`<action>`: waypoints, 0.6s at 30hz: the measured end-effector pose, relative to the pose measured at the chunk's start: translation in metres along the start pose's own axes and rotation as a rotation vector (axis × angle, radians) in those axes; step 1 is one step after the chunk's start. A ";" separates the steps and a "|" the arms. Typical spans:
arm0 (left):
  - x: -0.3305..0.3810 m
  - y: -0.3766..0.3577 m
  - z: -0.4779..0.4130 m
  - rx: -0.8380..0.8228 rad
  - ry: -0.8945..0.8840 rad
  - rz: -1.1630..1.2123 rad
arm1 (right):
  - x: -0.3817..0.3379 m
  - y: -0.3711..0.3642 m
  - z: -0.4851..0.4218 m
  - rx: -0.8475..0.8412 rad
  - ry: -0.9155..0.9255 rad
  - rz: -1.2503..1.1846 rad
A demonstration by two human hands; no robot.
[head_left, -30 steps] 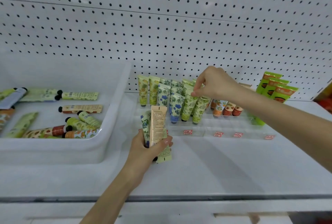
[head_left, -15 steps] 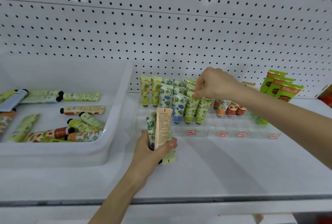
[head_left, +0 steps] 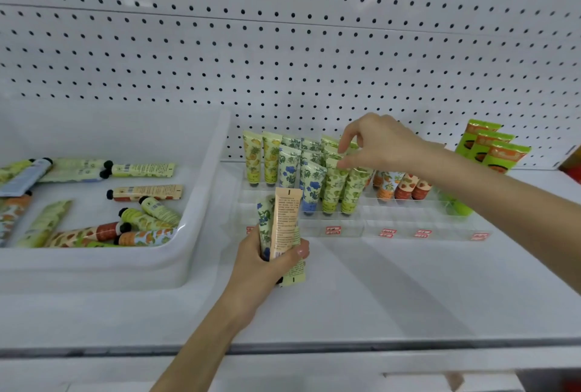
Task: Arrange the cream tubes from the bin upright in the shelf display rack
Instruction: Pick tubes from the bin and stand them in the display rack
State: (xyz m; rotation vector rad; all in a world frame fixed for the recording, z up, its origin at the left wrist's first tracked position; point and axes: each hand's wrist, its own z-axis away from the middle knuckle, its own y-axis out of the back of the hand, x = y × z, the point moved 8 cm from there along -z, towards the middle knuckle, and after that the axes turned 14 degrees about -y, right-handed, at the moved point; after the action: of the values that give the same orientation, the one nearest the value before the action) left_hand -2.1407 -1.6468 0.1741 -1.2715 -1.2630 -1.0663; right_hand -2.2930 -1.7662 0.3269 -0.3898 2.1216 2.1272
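Head: right hand [head_left: 380, 143] pinches green tube [head_left: 332, 185]; left hand [head_left: 264, 269] holds tubes [head_left: 284, 222].

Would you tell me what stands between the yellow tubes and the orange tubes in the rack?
In the head view, blue-flowered tubes and green-leafed tubes stand there.

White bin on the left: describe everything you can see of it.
The white bin looks like glossy moulded plastic, with rounded corners and a thick stepped rim. It sits on the shelf, left of the clear display rack. Cream tubes lie flat inside. The frame cuts off its left side.
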 end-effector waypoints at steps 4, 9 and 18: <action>0.003 -0.001 0.001 -0.004 -0.019 -0.015 | -0.008 0.012 0.028 -0.087 0.068 -0.260; 0.003 -0.005 0.001 -0.017 -0.037 -0.050 | -0.019 -0.025 0.071 -0.390 0.114 -0.482; 0.020 -0.043 0.012 -0.131 -0.069 0.021 | -0.013 -0.045 0.093 -0.459 0.057 -0.659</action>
State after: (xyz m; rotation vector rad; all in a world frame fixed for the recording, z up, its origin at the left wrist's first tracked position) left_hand -2.1834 -1.6352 0.1960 -1.4279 -1.2457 -1.1135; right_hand -2.2781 -1.6714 0.2859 -1.0311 1.2315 2.1475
